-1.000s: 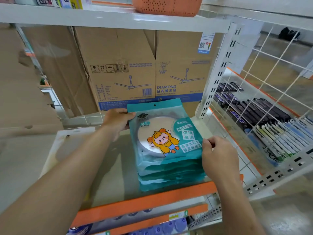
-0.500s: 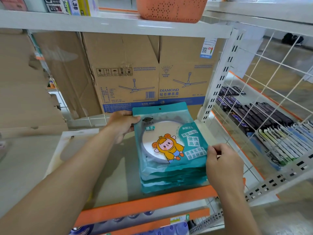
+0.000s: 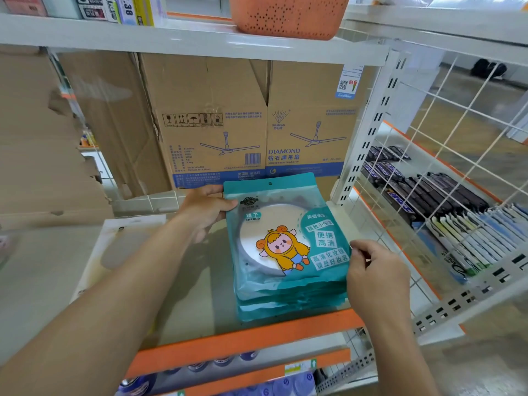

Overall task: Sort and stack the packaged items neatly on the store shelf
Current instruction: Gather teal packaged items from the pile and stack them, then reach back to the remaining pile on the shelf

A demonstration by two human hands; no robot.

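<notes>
A stack of several teal mirror packages (image 3: 285,247) lies flat on the grey shelf (image 3: 188,304), near its orange front edge and right upright. The top package shows a round mirror and a cartoon figure in yellow. My left hand (image 3: 204,208) grips the stack's upper left corner, thumb on top. My right hand (image 3: 374,275) holds the stack's right edge with fingers curled against it.
Brown ceiling-fan cartons (image 3: 257,124) stand upright right behind the stack. A torn cardboard sheet (image 3: 43,144) fills the left. An orange basket (image 3: 288,12) sits on the shelf above. Behind white wire mesh (image 3: 457,144) at right lie dark candy bars and small packets.
The stack and both hands keep their grip and their place on the shelf; only my view has tilted down slightly, so everything sits a bit higher and further right in the frame.
</notes>
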